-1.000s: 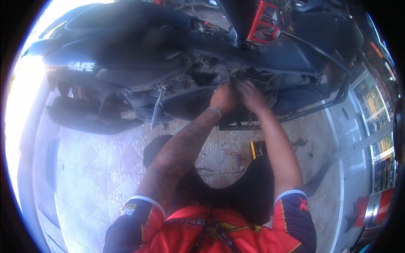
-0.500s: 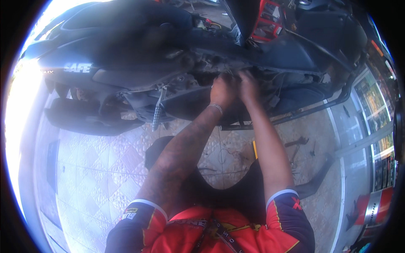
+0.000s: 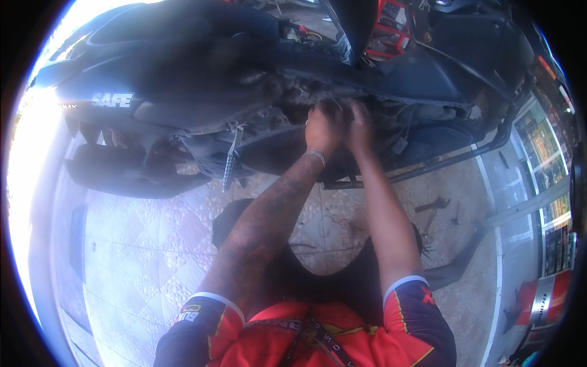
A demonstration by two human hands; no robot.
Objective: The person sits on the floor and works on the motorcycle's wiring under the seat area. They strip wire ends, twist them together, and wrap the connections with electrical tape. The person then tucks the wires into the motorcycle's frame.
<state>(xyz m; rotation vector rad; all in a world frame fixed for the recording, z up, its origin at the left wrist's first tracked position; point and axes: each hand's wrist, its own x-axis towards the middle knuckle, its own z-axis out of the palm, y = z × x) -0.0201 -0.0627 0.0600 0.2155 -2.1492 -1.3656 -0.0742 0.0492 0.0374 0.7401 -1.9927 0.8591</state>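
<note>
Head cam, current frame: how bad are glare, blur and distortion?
Head view: strong glare burns out the left edge and hazes the dark motorcycle; head view: the right hand looks smeared, the left hand somewhat clearer; head view: fisheye bows the pale strip at right, corners black.

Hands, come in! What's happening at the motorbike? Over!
Left hand and right hand close together, at the black motorbike's exposed side. Blurred, grip unclear. Small grey piece rightward, clear of hands.
</note>
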